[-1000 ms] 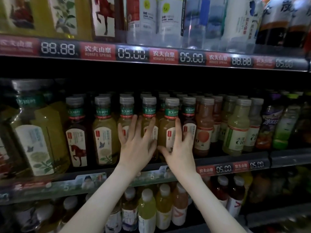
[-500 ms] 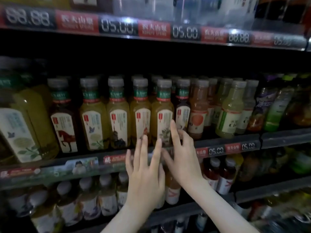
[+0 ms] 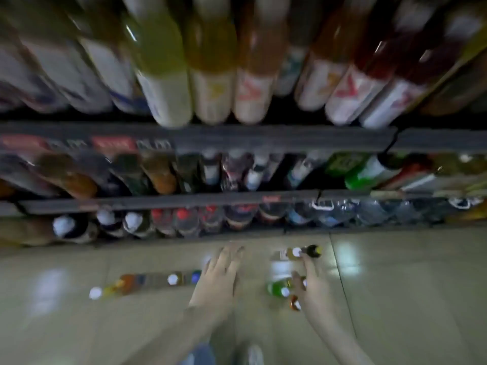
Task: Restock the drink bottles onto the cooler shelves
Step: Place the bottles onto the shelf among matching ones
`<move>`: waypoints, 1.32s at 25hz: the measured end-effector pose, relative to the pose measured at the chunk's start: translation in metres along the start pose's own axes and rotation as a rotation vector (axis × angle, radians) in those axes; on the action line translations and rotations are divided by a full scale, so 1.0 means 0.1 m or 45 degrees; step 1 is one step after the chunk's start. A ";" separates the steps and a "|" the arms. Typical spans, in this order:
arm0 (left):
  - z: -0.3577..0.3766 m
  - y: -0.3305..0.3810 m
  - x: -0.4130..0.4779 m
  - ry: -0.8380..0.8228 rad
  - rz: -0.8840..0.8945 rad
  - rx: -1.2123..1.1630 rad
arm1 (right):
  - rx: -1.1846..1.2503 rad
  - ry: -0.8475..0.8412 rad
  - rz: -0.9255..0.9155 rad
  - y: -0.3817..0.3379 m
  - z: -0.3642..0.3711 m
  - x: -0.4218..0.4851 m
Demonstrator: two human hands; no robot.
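Note:
The view is blurred and looks steeply down past the cooler shelves (image 3: 237, 139) to the tiled floor. Several loose drink bottles stand on the floor: a row on the left (image 3: 147, 281), a green bottle (image 3: 276, 288), a small orange one (image 3: 294, 303) and a dark bottle (image 3: 312, 251) further back. My left hand (image 3: 224, 270) hangs over the floor with fingers straight, holding nothing. My right hand (image 3: 311, 283) reaches down among the right-hand bottles, fingers spread, touching or just above the green one.
Packed rows of bottles fill three shelves above the floor, the top row (image 3: 210, 83) looming close to the camera. The lowest shelf edge (image 3: 184, 201) juts out just behind the floor bottles. A shoe (image 3: 250, 355) shows at the bottom.
The view has swung sharply down from the middle shelf to the floor. Both hands have left the shelf bottles and dropped toward the loose bottles on the floor.

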State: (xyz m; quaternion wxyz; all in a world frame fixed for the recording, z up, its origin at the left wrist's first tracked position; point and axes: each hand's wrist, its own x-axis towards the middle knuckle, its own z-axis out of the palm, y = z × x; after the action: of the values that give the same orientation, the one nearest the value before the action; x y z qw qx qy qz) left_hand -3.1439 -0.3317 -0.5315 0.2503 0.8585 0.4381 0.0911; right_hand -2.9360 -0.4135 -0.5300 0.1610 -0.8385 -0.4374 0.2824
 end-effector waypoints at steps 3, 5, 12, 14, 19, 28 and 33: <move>1.26 -0.23 -0.17 -0.147 -0.195 -0.053 | -0.118 -0.140 0.326 1.18 0.79 0.06; 2.08 -0.38 -0.28 -0.344 -0.289 -0.060 | -0.194 -0.210 0.412 1.93 1.35 0.16; 4.02 -1.01 -0.53 -0.471 -0.425 -0.145 | -0.179 -0.220 0.288 3.26 2.97 0.96; 4.21 -1.18 -0.44 -0.461 -0.381 -0.084 | -0.256 -0.091 0.248 3.37 3.20 1.18; 4.00 -1.05 -0.19 -0.632 -0.360 -0.015 | -0.075 -0.058 0.097 3.15 2.89 0.88; 1.37 0.71 0.24 -0.782 -0.056 -0.121 | 0.866 0.064 0.163 1.17 -0.18 -0.37; -0.17 1.67 0.36 -0.703 -0.029 -0.267 | 1.057 -0.163 0.078 0.36 -1.00 -0.72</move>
State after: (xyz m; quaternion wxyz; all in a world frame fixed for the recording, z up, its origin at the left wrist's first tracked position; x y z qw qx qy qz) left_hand -3.0104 -0.3788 -0.4341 0.4485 0.8152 0.3514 -0.1039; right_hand -2.8847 -0.4950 -0.4459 0.4492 -0.6958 -0.2706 0.4907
